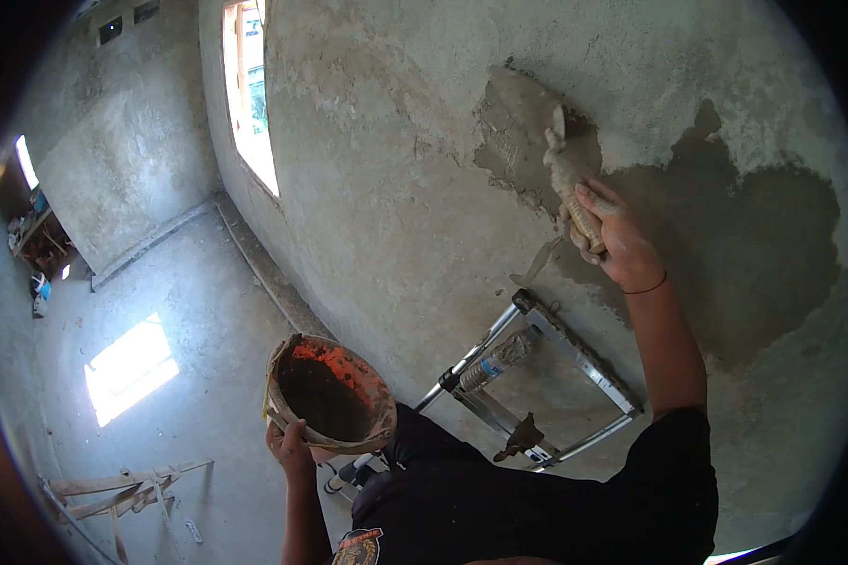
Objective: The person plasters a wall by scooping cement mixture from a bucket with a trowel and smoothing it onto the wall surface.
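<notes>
My right hand (pixel 614 234) is wrapped round the pale, mortar-caked handle of a trowel (pixel 567 179). Its blade lies against the wall (pixel 377 160), at a patch of fresh wet mortar (pixel 518 141). A wider dark, damp area (pixel 735 245) spreads to the right of that patch. With my left hand (pixel 292 444) I grip the near rim of a bucket (pixel 383 407), tilted so its inside shows. The bucket's inner side is orange, smeared with grey, and dark mortar (pixel 325 400) sits in it.
A metal stepladder (pixel 594 363) stands in front of me by the wall, with a mortar-covered bottle (pixel 495 365) on it. A window opening (pixel 250 94) is to the left. Wooden pieces (pixel 127 490) lie on the floor at lower left, and a cluttered bench (pixel 42 235) is far left.
</notes>
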The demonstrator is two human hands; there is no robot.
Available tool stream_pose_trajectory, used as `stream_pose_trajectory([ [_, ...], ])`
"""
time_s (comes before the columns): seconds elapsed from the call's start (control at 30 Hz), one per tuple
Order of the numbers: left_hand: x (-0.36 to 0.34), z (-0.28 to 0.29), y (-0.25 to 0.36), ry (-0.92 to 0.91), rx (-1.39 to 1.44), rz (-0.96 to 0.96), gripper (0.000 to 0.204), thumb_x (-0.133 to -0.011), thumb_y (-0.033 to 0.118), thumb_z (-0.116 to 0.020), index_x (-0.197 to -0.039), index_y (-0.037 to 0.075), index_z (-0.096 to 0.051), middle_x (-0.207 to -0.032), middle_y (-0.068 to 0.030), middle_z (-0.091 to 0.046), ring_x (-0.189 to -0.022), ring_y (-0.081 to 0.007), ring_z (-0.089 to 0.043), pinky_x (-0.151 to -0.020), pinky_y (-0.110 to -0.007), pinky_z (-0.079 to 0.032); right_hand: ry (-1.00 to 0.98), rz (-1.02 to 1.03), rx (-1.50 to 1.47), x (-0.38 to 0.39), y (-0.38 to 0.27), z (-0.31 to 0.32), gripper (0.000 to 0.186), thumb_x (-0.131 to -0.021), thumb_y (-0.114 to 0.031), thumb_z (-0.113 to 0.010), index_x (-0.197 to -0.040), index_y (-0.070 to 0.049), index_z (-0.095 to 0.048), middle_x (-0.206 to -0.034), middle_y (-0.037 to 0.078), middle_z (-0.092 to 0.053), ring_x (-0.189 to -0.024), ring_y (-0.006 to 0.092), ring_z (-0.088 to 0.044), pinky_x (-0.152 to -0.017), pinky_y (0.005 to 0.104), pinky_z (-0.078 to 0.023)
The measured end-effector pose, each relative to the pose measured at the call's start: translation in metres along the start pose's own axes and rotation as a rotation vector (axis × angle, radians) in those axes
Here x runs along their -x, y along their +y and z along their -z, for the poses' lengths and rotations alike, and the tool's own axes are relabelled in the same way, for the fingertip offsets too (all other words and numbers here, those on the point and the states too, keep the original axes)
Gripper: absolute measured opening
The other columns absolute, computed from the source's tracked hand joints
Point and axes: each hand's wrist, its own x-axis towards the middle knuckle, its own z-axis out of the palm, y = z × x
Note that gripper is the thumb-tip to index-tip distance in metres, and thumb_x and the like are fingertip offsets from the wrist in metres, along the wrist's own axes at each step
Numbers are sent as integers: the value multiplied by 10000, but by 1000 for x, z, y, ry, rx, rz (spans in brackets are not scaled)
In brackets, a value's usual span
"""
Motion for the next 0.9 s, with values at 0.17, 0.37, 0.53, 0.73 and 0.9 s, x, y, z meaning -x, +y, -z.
stream_pose_trajectory([
  [0.17, 0, 1, 1, -13, -28, -9, 201, -736, 65, -527, -883, -52, -600, -808, -56, -609, -712, -136, -563, -665, -254, -446, -113, -147, -64, -8, 19, 13, 234, -961, -276, -496, -1071, -70, -506, -795, 62, -561, -496, 102, -489, -331, 229, -322],
  [0.37, 4, -8, 4, 44, -43, -30, 184, -720, 68, -532, -846, -52, -591, -773, -59, -588, -682, -142, -535, -650, -270, -431, -20, -15, -140, 7, 18, 4, 259, -960, -270, -499, -1122, -67, -503, -805, 58, -557, -509, 103, -502, -327, 230, -323],
  [0.53, 3, -8, 3, 34, 6, 9, 176, -702, 72, -541, -818, -51, -588, -748, -58, -581, -649, -135, -510, -615, -273, -418, -57, -71, -58, -1, 20, 7, 295, -959, -265, -502, -1187, -78, -496, -798, 54, -556, -505, 98, -493, -330, 226, -318],
  [0.73, 3, -9, 1, 15, -14, 16, 200, -736, 89, -527, -865, -46, -598, -804, -56, -601, -688, -138, -546, -648, -262, -439, 14, 35, 47, 1, 26, 0, 340, -958, -253, -507, -1251, -82, -483, -787, 54, -563, -493, 96, -485, -335, 229, -311],
  [0.9, 3, -9, 4, 41, 0, 14, 209, -704, 80, -534, -848, -61, -589, -793, -73, -603, -703, -152, -541, -664, -274, -440, 32, -63, 61, -2, 32, 2, 363, -957, -250, -507, -1277, -81, -480, -780, 56, -564, -482, 95, -480, -334, 228, -315],
])
